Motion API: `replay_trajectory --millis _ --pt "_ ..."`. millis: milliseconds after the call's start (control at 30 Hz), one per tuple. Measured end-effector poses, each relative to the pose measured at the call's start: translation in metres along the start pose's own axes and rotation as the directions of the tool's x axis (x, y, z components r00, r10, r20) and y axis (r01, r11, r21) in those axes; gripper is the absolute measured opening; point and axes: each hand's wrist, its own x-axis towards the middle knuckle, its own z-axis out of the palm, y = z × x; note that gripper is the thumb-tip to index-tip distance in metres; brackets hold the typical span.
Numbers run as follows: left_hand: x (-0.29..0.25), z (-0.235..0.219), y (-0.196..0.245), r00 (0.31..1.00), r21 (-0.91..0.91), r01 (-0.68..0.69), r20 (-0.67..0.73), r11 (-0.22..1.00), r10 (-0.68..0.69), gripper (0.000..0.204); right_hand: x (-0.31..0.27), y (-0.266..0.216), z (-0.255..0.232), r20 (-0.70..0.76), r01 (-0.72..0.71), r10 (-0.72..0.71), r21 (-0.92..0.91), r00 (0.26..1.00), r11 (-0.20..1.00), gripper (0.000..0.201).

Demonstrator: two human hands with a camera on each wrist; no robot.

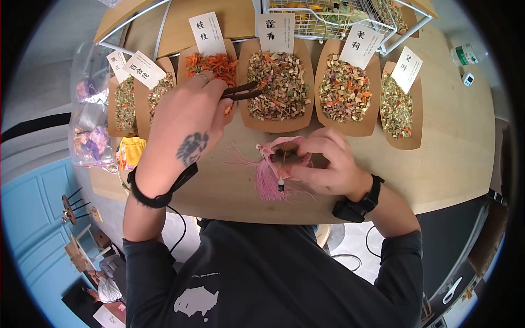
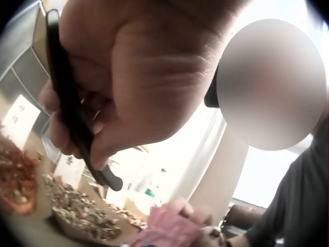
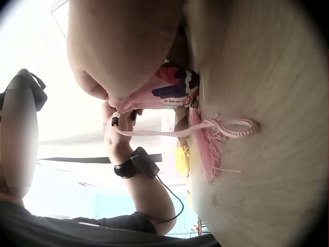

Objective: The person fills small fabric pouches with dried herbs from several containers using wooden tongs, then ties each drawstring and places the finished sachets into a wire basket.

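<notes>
Pouch [image 1: 268, 152], likely soft, light, best held by its rim: my right hand [image 1: 334, 167] pinches there (left hand [image 1: 188, 117], left of the pouch, grips tongs [image 1: 245, 95]).

The person wears a dark charcoal top [image 1: 246, 268] with sleeves ending near the elbows and a white print [image 1: 196, 300] of irregular outline low on the front, small lettering above it. Black straps with boxy black modules circle both wrists, a thin black cable [image 3: 177, 198] trailing from the left module [image 3: 145, 162]. The left hand [image 1: 191, 117] carries a dark patterned tattoo [image 1: 192, 148] and a slim ring [image 1: 203, 77].
</notes>
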Motion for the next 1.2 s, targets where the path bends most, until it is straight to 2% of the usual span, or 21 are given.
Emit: replay_trajectory --millis 133,333,433,533,733,833,1200 --pt "0.007 0.011 0.002 0.998 0.115 -0.006 0.068 0.993 -0.002 0.018 0.001 0.000 -0.001 -0.009 0.005 -0.005 0.002 1.000 1.000 0.031" --pt "0.012 0.018 0.009 0.986 0.030 -0.131 0.104 0.991 0.127 0.017 0.002 0.001 0.001 -0.020 0.016 -0.016 -0.001 1.000 1.000 0.030" --pt "0.014 0.022 0.020 0.988 -0.010 -0.111 0.110 0.994 0.112 0.016 0.001 0.001 0.000 -0.021 0.018 -0.018 -0.002 1.000 1.000 0.031" --pt "0.016 0.031 0.023 0.975 -0.015 -0.203 0.085 0.979 0.204 0.016 0.003 0.000 0.000 -0.023 0.019 -0.019 -0.011 1.000 1.000 0.030" --pt "0.020 0.037 0.016 0.961 0.066 -0.275 -0.011 0.959 0.276 0.015 0.003 0.001 0.000 -0.027 0.019 -0.019 -0.006 0.999 1.000 0.027" --pt "0.021 0.042 0.010 0.945 0.030 -0.326 -0.009 0.945 0.326 0.015 0.003 0.001 0.000 -0.032 0.017 -0.017 -0.003 0.999 1.000 0.026" --pt "0.018 0.042 0.005 0.947 -0.016 -0.320 -0.029 0.947 0.319 0.013 0.002 0.001 -0.002 -0.043 -0.031 0.033 0.048 0.999 0.998 0.025"
